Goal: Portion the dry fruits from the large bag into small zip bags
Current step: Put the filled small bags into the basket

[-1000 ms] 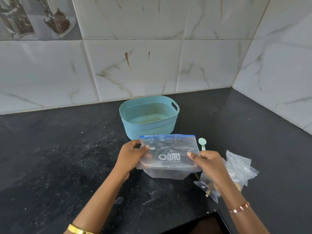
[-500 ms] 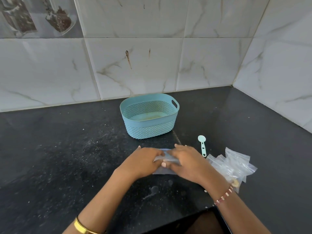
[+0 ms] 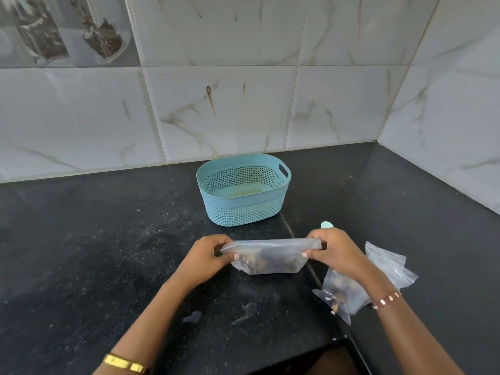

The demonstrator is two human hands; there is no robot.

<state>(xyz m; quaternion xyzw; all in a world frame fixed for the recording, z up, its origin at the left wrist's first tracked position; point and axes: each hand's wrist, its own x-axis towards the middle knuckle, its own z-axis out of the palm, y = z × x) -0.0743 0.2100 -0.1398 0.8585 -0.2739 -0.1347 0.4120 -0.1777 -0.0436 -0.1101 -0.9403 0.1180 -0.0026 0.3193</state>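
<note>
Low in the frame's centre, the left hand and right hand are each pinching an end of the large bag, grips closed; soft, slippery film, probably best held along its top strip.

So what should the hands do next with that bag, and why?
Probably pull the top edges apart to open it. The left hand and right hand each pinch an end of the clear plastic zip bag of dry fruits, held flat above the black countertop; its mouth looks closed.
</note>
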